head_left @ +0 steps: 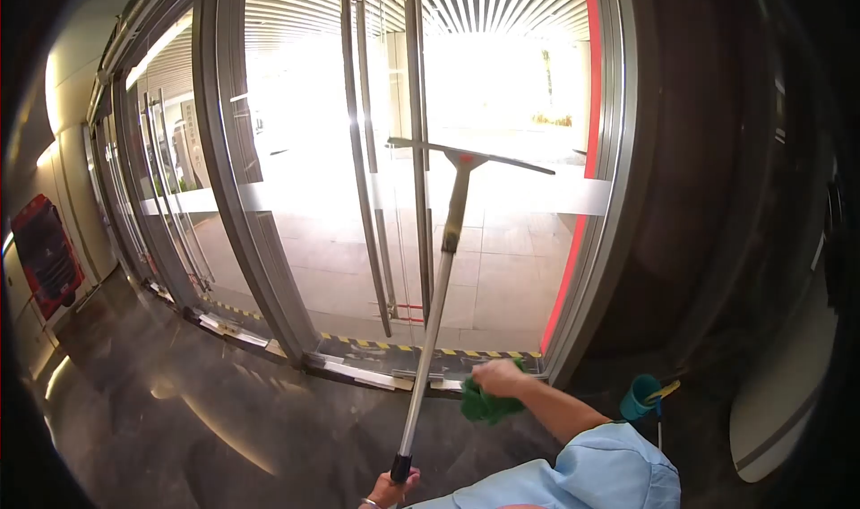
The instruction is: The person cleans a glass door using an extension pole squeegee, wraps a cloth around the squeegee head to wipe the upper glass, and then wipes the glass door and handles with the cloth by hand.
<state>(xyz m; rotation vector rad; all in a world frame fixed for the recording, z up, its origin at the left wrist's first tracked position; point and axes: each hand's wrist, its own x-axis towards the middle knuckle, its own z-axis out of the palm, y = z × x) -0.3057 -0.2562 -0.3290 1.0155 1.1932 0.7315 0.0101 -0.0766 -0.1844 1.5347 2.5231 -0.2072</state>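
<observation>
A long-handled squeegee (pixel 432 330) slants upward in front of the glass doors (pixel 502 258), its wide blade (pixel 511 160) near mid-height of the panes. Whether the blade touches the glass cannot be told. My left hand (pixel 391 488) is wrapped round the black grip at the pole's lower end. To the right of the pole, my right hand (pixel 502 378) is closed on a green cloth (pixel 488 403), which hangs below the fingers over the door sill.
A teal bucket (pixel 638 399) with a yellow item in it stands on the floor at the lower right. Vertical metal handles (pixel 363 150) run down the doors. Yellow-black tape (pixel 430 349) lines the sill. A red-framed panel (pixel 47 254) is at the far left.
</observation>
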